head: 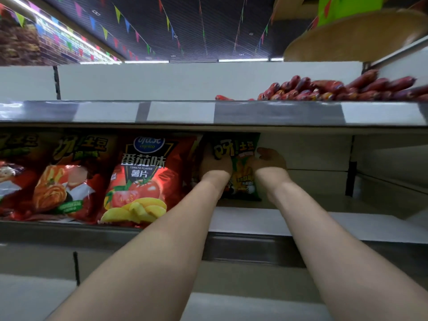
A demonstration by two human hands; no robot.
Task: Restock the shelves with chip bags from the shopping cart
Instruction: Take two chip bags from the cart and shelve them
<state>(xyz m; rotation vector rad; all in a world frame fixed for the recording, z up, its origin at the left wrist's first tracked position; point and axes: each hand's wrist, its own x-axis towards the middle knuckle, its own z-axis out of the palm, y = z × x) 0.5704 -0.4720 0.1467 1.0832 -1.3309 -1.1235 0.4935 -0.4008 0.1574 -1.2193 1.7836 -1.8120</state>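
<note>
A green chip bag (240, 158) stands upright deep on the middle shelf (266, 221), just right of a red tomato chip bag (143, 179). My left hand (215, 164) grips the green bag's left edge. My right hand (269, 161) grips its right edge, thumb curled over the front. Both arms reach in under the upper shelf. More red chip bags (60, 181) fill the shelf to the left. The shopping cart is out of view.
The upper shelf's front rail (180, 112) with price-tag strips runs just above my hands. Red sausage packs (335, 89) lie piled on that upper shelf at right. The middle shelf right of the green bag is bare white. A dark upright bracket (350, 167) stands at far right.
</note>
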